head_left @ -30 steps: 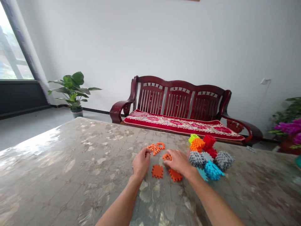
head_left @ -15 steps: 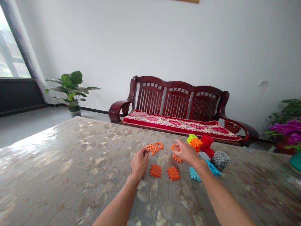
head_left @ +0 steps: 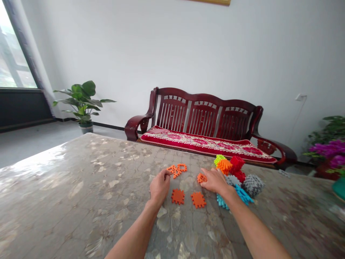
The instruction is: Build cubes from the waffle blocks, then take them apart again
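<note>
Head view gives me both bare hands over the patterned bench. At the right hand, a round orange piece lies between thumb and index finger, its left side in the open and its right side running in under the hand. Those fingers stand slightly parted around it; from where I sit I cannot tell whether they pinch it or only touch it.

On the other side, the left hand has thumb and index finger brought near each other, their tips right at the left end of an orange lattice piece. I cannot tell whether that piece is gripped. An orange open-frame piece sits just beyond it, close against its far right side.

Nearer to me, a left orange square and a right orange square lie flat between the forearms, apart from each other and clear of the fingers. Beside the right wrist I see a heap of toothed pieces in yellow-green, orange, red, grey and blue, resting directly on the bench.

As for containers, a floor pot at far left holds a leafy plant. At the right edge stands a teal vessel, cut off by the frame, its contents unclear to me.
</note>
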`<state>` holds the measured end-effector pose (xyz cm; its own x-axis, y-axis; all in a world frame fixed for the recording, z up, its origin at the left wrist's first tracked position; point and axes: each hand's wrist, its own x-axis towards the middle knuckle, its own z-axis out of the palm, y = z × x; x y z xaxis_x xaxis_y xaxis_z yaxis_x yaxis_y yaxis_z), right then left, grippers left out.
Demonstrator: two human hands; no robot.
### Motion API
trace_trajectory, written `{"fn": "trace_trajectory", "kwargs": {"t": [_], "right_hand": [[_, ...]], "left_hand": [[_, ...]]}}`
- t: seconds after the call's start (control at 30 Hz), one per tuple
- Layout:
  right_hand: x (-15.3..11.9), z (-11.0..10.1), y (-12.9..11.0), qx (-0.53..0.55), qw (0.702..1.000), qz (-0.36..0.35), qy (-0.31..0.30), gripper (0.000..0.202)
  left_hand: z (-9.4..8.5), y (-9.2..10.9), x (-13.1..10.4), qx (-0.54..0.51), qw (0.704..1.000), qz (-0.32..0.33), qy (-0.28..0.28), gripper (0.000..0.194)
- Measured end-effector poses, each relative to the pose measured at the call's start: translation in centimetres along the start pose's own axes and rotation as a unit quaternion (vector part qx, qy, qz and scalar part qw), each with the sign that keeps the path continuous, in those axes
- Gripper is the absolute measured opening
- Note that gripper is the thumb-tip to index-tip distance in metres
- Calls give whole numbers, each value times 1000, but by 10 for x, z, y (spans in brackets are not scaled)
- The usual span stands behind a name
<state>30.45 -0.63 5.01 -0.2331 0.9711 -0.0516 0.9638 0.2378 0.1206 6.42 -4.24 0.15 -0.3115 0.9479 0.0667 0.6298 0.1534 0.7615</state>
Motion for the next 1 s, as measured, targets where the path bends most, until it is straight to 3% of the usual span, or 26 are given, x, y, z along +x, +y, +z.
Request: {"fn": "trace_trajectory", "kwargs": {"t": [0.33,0.63,0.77,1.0], "right_hand": [[-1,-1,5,-12,995,-93,17,58],[-2,5,13,21,995,-96,19,61],[-2,1,2,31,994,-100,44,61],[20,4,-43,126,982,-124,69,61]], "left_hand": [[0,0,0,0,1000,4,2,23],[0,0,0,-4,1000,3,3,25],[2,-1,0,-11,1000,6,8,24],[1,0,0,-22,1000,1,11,23]]}}
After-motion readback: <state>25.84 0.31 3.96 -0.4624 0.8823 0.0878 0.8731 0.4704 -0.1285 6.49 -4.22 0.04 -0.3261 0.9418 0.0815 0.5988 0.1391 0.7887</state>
